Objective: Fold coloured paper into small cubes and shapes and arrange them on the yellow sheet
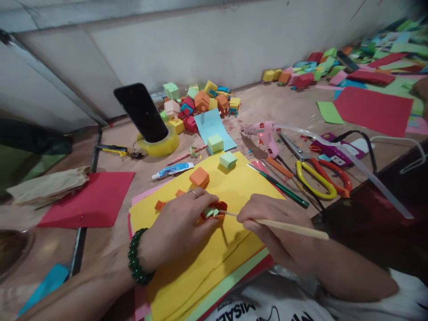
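Observation:
My left hand (183, 216) is closed around a small orange paper box (221, 217), with pale green paper bits (211, 212) inside it. A thin wooden stick (290, 226) is pinched in my right hand (274, 223), its tip reaching into the box's opening. Both hands are over a stack of yellow paper sheets (187, 276). Just beyond my left hand sit an orange paper cube (199, 177) and a light green paper piece (228, 160). Small orange paper scraps (159, 205) lie beside my left fingers.
A phone (142, 111) leans in a yellow tape roll (160, 141). Right of the paper lie a pink glue gun (267, 137), scissors (316, 178) and a green pen (284, 187). Several paper cubes (202, 101) are heaped by the wall. A glue tube (173, 170) lies nearby.

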The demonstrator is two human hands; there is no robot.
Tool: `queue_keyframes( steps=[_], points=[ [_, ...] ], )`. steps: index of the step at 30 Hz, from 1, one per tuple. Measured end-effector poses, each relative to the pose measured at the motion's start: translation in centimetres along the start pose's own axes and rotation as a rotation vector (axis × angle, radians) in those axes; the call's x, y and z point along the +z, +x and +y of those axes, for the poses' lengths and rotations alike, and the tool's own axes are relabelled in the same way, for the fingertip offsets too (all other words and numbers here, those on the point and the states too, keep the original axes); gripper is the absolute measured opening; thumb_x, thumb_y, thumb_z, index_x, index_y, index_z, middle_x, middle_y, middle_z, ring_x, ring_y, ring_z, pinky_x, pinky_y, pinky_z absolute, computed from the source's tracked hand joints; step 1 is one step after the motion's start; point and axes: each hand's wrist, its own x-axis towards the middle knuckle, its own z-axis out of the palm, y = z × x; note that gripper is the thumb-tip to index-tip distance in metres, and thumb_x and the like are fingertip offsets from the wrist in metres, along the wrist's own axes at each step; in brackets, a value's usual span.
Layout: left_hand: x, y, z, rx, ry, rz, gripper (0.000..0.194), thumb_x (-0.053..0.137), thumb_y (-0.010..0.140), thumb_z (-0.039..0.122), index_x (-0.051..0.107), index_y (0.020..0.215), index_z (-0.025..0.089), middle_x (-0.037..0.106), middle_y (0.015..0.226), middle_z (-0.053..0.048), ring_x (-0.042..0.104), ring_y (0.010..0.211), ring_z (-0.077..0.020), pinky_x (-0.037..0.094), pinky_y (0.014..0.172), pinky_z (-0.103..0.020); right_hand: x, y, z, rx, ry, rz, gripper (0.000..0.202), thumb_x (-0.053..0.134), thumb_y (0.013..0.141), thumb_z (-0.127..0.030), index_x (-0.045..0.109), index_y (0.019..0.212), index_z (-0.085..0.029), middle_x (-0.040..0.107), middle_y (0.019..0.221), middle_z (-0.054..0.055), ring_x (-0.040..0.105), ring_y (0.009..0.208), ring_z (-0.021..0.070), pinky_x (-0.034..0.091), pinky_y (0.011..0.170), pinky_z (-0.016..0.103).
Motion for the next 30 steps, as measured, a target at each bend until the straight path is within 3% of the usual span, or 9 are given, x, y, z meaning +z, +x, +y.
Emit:
queue_keyframes(
  steps=[11, 17, 19, 24, 27, 30],
  points=[
    [0.3, 0.0, 0.1, -0.018, 0.076, -0.027, 0.017, 0.057, 0.082, 0.032, 0.067, 0.092, 0.022, 0.066, 0.088, -0.004, 0.061, 0.078, -0.0176, 0.045, 0.065, -0.027, 0.4, 0.0, 0.8, 0.061, 0.049, 0.072, 0.021, 0.038, 0.098, -0.021, 0.052, 0.083, -0.019, 0.063, 0.075, 0.002, 0.058, 0.063, 0.0105, 0.046, 0.056, 0.021],
    [0.2, 0.0, 0.4, -0.036, 0.108, -0.029, 0.026, 0.055, 0.082, 0.036, 0.064, 0.103, 0.022, 0.069, 0.095, -0.005, 0.064, 0.083, -0.0208, 0.048, 0.070, -0.030, 0.6, -0.3, 1.0, 0.051, 0.040, 0.076, 0.023, 0.039, 0.097, -0.021, 0.054, 0.080, -0.018, 0.064, 0.074, 0.003, 0.058, 0.062, 0.0102, 0.047, 0.057, 0.021],
    [0.2, -0.4, 0.5, -0.053, 0.115, -0.004, 0.035, 0.057, 0.081, 0.036, 0.061, 0.112, 0.022, 0.070, 0.100, -0.006, 0.066, 0.086, -0.0221, 0.050, 0.072, -0.031, 0.2, -1.2, 0.8, 0.058, 0.074, 0.129, 0.020, 0.042, 0.095, -0.019, 0.057, 0.082, -0.018, 0.065, 0.077, 0.003, 0.060, 0.065, 0.0110, 0.048, 0.059, 0.022],
    [0.6, -2.3, 0.8, -0.061, 0.119, 0.077, 0.056, 0.062, 0.078, 0.035, 0.048, 0.130, 0.020, 0.065, 0.121, -0.011, 0.062, 0.108, -0.0264, 0.050, 0.089, -0.037, -1.4, -3.3, -0.6, 0.060, 0.048, 0.413, 0.018, 0.052, 0.089, -0.013, 0.063, 0.100, -0.021, 0.068, 0.082, 0.004, 0.064, 0.074, 0.0162, 0.052, 0.066, 0.028],
    [1.0, -3.8, 1.3, -0.084, 0.161, 0.102, 0.065, 0.065, 0.077, 0.040, 0.043, 0.134, 0.018, 0.060, 0.128, -0.014, 0.059, 0.113, -0.0286, 0.048, 0.091, -0.039, -1.7, -3.6, -0.6, -0.028, -0.069, 0.377, 0.022, 0.051, 0.088, -0.010, 0.063, 0.102, -0.022, 0.069, 0.083, 0.004, 0.066, 0.075, 0.0166, 0.054, 0.067, 0.027],
    [0.9, -5.1, 2.0, -0.114, 0.213, 0.206, 0.072, 0.068, 0.072, 0.052, 0.045, 0.133, 0.020, 0.064, 0.119, -0.014, 0.063, 0.103, -0.0295, 0.051, 0.081, -0.038, -0.9, -4.0, 0.7, -0.092, -0.244, 0.256, 0.023, 0.049, 0.089, -0.008, 0.062, 0.104, -0.019, 0.069, 0.086, 0.007, 0.066, 0.079, 0.0173, 0.054, 0.069, 0.028]
  ],
)
